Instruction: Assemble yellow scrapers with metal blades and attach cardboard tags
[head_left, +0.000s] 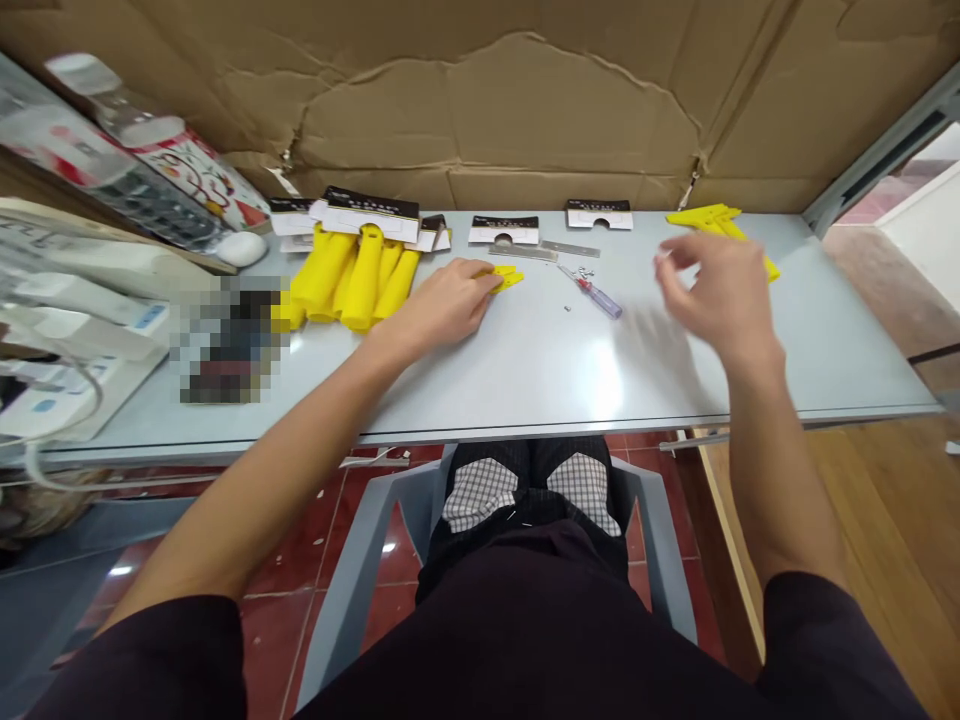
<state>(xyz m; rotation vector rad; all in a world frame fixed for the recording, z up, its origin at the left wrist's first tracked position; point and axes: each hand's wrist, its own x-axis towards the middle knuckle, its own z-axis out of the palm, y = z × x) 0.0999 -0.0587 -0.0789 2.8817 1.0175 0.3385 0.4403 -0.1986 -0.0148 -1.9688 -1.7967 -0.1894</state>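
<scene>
Flanking the screwdriver [598,294]: yellow handles [352,275], packaging cards [504,230], metal blades [544,250].

I sit at a pale grey counter [825,340] whose glossy top catches a patch of light. Behind it, creased brown cardboard [525,110] covers the wall. Beneath me is a grey plastic chair [360,560] on dark red floor tiles [277,610]. To my right lies wooden flooring [885,520], past a grey metal frame [877,160].
</scene>
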